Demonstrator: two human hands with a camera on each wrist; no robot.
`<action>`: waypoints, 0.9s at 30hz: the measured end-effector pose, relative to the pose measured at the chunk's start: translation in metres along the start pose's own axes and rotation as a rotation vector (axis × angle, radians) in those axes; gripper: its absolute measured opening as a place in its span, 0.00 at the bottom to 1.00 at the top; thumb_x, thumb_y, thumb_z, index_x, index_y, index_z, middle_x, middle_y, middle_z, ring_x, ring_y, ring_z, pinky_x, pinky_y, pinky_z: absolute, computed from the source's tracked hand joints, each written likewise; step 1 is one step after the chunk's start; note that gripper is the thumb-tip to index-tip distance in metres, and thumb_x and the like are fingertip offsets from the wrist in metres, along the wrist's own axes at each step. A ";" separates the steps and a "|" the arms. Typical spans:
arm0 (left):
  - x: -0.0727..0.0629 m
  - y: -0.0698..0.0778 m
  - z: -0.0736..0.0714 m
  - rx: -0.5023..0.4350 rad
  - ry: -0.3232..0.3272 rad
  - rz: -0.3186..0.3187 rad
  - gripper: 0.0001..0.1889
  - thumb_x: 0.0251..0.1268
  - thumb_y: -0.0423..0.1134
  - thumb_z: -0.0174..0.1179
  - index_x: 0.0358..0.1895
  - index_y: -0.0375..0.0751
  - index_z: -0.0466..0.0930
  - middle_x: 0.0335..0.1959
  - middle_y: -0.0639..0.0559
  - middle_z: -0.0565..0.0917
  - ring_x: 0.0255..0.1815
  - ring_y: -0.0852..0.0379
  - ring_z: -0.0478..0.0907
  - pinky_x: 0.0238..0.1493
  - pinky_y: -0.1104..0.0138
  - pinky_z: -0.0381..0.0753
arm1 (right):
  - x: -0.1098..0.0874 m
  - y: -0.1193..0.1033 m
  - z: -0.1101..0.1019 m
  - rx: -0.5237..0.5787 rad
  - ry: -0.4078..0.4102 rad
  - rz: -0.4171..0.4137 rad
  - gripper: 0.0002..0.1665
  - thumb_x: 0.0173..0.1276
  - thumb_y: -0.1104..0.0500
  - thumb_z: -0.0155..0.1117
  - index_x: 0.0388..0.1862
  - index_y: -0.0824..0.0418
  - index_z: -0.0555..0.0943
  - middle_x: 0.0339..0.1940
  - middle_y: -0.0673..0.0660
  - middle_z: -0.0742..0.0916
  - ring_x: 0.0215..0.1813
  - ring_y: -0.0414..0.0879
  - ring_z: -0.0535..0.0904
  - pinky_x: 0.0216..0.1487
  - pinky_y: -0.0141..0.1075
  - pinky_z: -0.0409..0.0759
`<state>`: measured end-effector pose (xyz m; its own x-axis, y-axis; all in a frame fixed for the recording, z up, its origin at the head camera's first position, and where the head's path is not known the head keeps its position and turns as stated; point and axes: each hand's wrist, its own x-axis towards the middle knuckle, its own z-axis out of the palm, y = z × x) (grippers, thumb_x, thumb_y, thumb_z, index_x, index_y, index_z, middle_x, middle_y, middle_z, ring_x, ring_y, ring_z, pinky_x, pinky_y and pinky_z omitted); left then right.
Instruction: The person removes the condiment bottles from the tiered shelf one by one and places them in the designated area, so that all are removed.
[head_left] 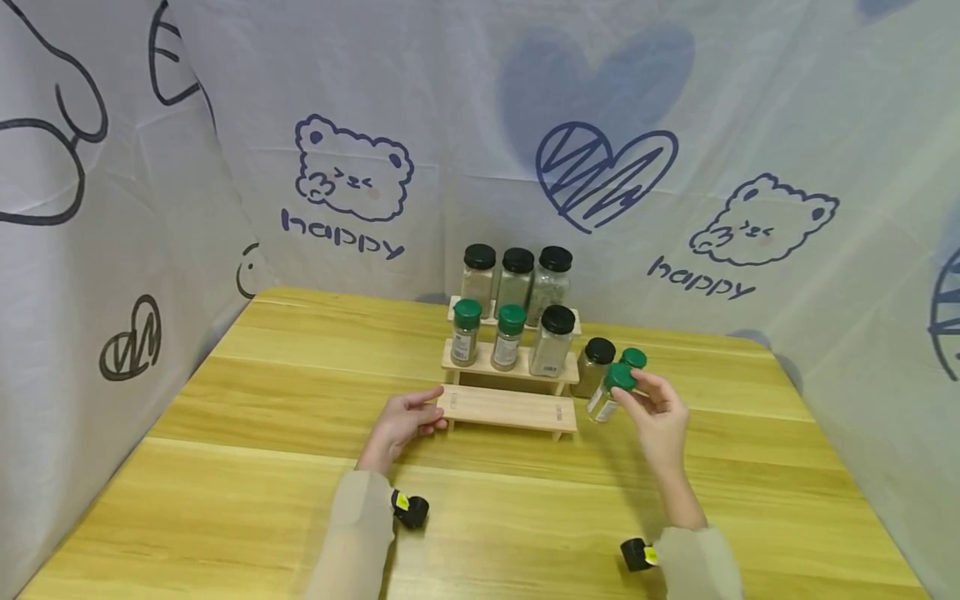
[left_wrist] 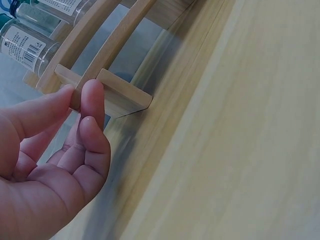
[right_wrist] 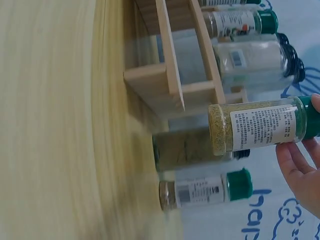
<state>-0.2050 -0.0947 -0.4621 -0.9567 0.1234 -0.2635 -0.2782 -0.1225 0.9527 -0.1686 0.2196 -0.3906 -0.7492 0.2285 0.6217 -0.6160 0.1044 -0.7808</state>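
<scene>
Just right of the wooden rack (head_left: 506,408), the green-capped jar (right_wrist: 262,127) hangs above the surface (head_left: 525,508), its cap (head_left: 622,377) pinched by the right hand (head_left: 658,417); the left hand (head_left: 401,425), nearly closed, pinches the rack's left end. I'd judge the jar light, rigid, slick-sided, maybe breakable. The cap suits a pinch; gripping the labelled body should steady it better.

One wooden rack (head_left: 510,407) has three tiers. Black-lidded jars (head_left: 552,348) number five: three on the back tier (head_left: 575,323), one at the middle tier's (head_left: 486,359) right end, one past the rack's right edge. Green-lidded jars (head_left: 507,346) number four: two mid-tier, one on the counter (head_left: 255,500), one held.
</scene>
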 end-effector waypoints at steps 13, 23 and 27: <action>-0.001 0.002 0.001 -0.008 -0.010 0.003 0.22 0.58 0.24 0.54 0.58 0.30 0.67 0.26 0.47 0.81 0.23 0.60 0.79 0.24 0.74 0.74 | 0.003 0.130 -0.071 -0.001 0.045 0.000 0.22 0.46 0.73 0.69 0.44 0.71 0.78 0.35 0.62 0.83 0.38 0.46 0.80 0.37 0.30 0.78; -0.002 0.002 0.001 -0.009 -0.014 -0.003 0.22 0.58 0.24 0.54 0.58 0.30 0.67 0.25 0.48 0.81 0.23 0.61 0.78 0.24 0.74 0.74 | 0.009 0.149 -0.091 -0.133 0.115 0.065 0.21 0.46 0.69 0.71 0.43 0.66 0.80 0.36 0.63 0.83 0.39 0.48 0.80 0.37 0.31 0.78; -0.002 0.002 0.000 -0.015 -0.022 0.002 0.22 0.58 0.24 0.54 0.58 0.29 0.67 0.25 0.48 0.81 0.23 0.61 0.78 0.25 0.74 0.74 | 0.012 0.152 -0.098 -0.175 0.154 0.118 0.22 0.45 0.67 0.73 0.42 0.65 0.80 0.35 0.58 0.84 0.38 0.45 0.80 0.35 0.28 0.78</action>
<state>-0.2038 -0.0949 -0.4596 -0.9552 0.1445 -0.2583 -0.2779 -0.1373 0.9507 -0.2473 0.3331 -0.5073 -0.7590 0.3924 0.5195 -0.4652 0.2314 -0.8544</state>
